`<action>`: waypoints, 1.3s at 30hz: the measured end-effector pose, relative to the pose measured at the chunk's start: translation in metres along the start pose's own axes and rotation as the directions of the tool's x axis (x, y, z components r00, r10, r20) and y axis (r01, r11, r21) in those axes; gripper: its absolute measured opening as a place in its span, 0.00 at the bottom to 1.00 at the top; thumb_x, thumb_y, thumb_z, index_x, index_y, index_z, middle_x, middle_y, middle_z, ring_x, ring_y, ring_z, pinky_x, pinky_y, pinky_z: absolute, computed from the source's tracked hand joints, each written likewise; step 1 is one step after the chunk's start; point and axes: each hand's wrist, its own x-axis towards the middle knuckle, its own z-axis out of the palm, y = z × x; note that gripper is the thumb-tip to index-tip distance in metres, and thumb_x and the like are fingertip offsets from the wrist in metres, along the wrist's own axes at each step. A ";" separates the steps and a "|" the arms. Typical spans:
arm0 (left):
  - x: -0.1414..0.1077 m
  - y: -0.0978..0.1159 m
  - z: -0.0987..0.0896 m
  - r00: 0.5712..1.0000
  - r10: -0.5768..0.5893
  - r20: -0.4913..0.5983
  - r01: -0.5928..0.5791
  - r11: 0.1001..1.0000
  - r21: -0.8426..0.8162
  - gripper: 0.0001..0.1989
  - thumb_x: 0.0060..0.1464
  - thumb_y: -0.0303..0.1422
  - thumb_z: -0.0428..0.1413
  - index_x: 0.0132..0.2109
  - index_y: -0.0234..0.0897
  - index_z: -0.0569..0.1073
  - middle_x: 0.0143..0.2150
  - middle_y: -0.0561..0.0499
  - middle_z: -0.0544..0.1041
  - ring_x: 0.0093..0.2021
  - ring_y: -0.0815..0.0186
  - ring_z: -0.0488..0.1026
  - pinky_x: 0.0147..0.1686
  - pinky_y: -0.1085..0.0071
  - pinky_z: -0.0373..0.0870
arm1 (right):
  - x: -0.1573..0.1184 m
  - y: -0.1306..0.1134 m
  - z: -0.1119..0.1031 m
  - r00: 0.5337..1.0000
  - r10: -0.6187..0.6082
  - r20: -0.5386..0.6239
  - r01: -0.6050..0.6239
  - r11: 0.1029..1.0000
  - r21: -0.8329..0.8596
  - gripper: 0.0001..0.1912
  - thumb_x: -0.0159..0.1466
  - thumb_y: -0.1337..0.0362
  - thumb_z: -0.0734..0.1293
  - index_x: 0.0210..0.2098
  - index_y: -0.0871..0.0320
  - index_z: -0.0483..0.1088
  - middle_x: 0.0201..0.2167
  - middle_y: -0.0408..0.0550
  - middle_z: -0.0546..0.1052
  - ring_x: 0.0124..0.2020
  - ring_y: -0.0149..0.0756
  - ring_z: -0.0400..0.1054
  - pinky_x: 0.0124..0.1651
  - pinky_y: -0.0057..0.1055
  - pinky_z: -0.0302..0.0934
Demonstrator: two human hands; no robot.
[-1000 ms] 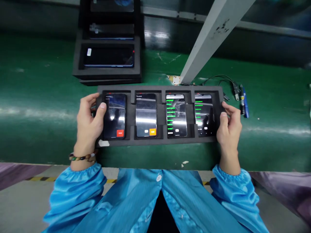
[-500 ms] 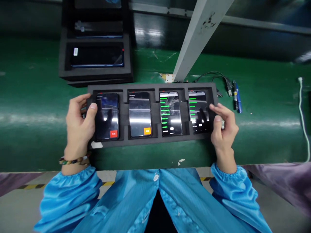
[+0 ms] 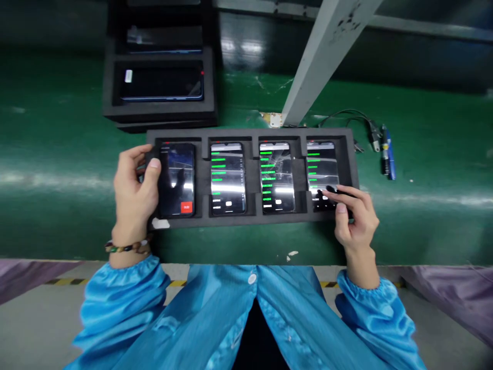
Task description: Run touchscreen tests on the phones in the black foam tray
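Note:
A dark foam tray (image 3: 252, 220) lies near the table's front edge, with several lit phones in its slots. The leftmost phone (image 3: 176, 177) shows a red box; the second phone (image 3: 227, 180), the third phone (image 3: 276, 177) and the rightmost phone (image 3: 322, 167) show green text lines. My left hand (image 3: 135, 190) grips the tray's left end, thumb on top. My right hand (image 3: 355, 216) is at the right end, fingers apart, fingertips over the lower part of the rightmost phone, holding nothing; whether they touch the screen is unclear.
A stack of foam trays (image 3: 159, 109) with phones stands at the back left. A grey metal post (image 3: 316, 61) rises behind the tray. Black cables (image 3: 372, 134) and pens (image 3: 388, 153) lie to the right on the green table (image 3: 435, 221).
The second phone's screen has changed from an orange box to green text lines. My right hand has moved from the tray's right edge onto the rightmost phone. The whole view has shifted slightly.

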 end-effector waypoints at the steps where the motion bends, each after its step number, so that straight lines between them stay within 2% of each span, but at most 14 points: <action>1: -0.001 0.001 0.000 1.000 0.007 0.002 -0.007 1.000 0.005 0.29 0.71 0.52 0.60 0.69 0.38 0.76 0.64 0.41 0.80 0.63 0.52 0.78 0.68 0.52 0.73 | -0.001 0.001 0.000 1.000 0.004 -0.002 -0.004 1.000 -0.006 0.15 0.75 0.65 0.67 0.55 0.53 0.84 0.51 0.54 0.87 0.57 0.52 0.81 0.61 0.55 0.73; 7: -0.003 0.008 -0.002 1.000 0.018 0.008 -0.019 1.000 0.021 0.25 0.74 0.44 0.58 0.68 0.35 0.76 0.65 0.40 0.80 0.61 0.54 0.78 0.65 0.56 0.74 | -0.005 0.005 0.000 1.000 0.002 -0.008 -0.002 1.000 -0.006 0.15 0.75 0.63 0.67 0.55 0.53 0.84 0.48 0.54 0.87 0.58 0.54 0.81 0.60 0.56 0.74; 13: -0.004 0.012 -0.002 1.000 0.021 0.008 -0.021 1.000 0.023 0.23 0.74 0.43 0.58 0.68 0.35 0.76 0.67 0.39 0.79 0.62 0.54 0.78 0.62 0.56 0.76 | -0.003 0.003 -0.001 1.000 0.017 0.012 -0.016 0.998 -0.067 0.14 0.75 0.63 0.67 0.53 0.53 0.84 0.51 0.54 0.86 0.58 0.54 0.80 0.62 0.57 0.71; 17: -0.005 0.015 -0.002 0.993 0.121 -0.013 -0.120 0.992 0.039 0.25 0.74 0.44 0.59 0.67 0.32 0.76 0.71 0.34 0.76 0.70 0.48 0.74 0.66 0.50 0.75 | 0.004 -0.014 0.004 1.000 0.003 0.023 -0.001 0.998 -0.057 0.15 0.75 0.64 0.67 0.55 0.52 0.83 0.53 0.54 0.85 0.60 0.54 0.79 0.64 0.57 0.69; 22: -0.007 0.018 -0.002 0.982 0.188 -0.013 -0.187 0.978 0.088 0.23 0.74 0.43 0.59 0.65 0.32 0.78 0.69 0.32 0.76 0.71 0.47 0.73 0.65 0.48 0.75 | 0.021 -0.048 0.024 0.969 -0.126 0.212 0.123 0.992 0.025 0.17 0.74 0.68 0.66 0.59 0.51 0.80 0.61 0.54 0.82 0.62 0.52 0.77 0.63 0.53 0.69; 25: -0.007 0.018 -0.003 0.981 0.192 -0.019 -0.190 0.979 0.079 0.22 0.74 0.42 0.58 0.65 0.32 0.78 0.69 0.33 0.76 0.71 0.48 0.74 0.65 0.49 0.76 | 0.027 -0.059 0.031 0.950 -0.193 0.247 0.189 0.981 0.042 0.16 0.74 0.70 0.66 0.58 0.52 0.79 0.60 0.52 0.82 0.61 0.48 0.77 0.63 0.50 0.68; 32: -0.007 0.018 -0.003 0.981 0.192 -0.020 -0.190 0.980 0.064 0.21 0.73 0.40 0.59 0.63 0.31 0.80 0.68 0.31 0.77 0.70 0.47 0.74 0.64 0.50 0.76 | 0.029 -0.062 0.033 0.949 -0.129 0.288 0.133 0.991 0.005 0.16 0.75 0.67 0.65 0.58 0.50 0.78 0.59 0.52 0.82 0.63 0.51 0.76 0.63 0.52 0.67; 39: -0.007 0.017 -0.004 0.980 0.198 -0.024 -0.196 0.978 0.071 0.20 0.73 0.40 0.58 0.62 0.33 0.80 0.67 0.33 0.78 0.70 0.49 0.75 0.64 0.51 0.76 | 0.031 -0.063 0.037 0.947 -0.047 0.318 0.065 0.997 -0.045 0.20 0.76 0.67 0.64 0.64 0.48 0.74 0.57 0.50 0.84 0.69 0.53 0.72 0.68 0.56 0.65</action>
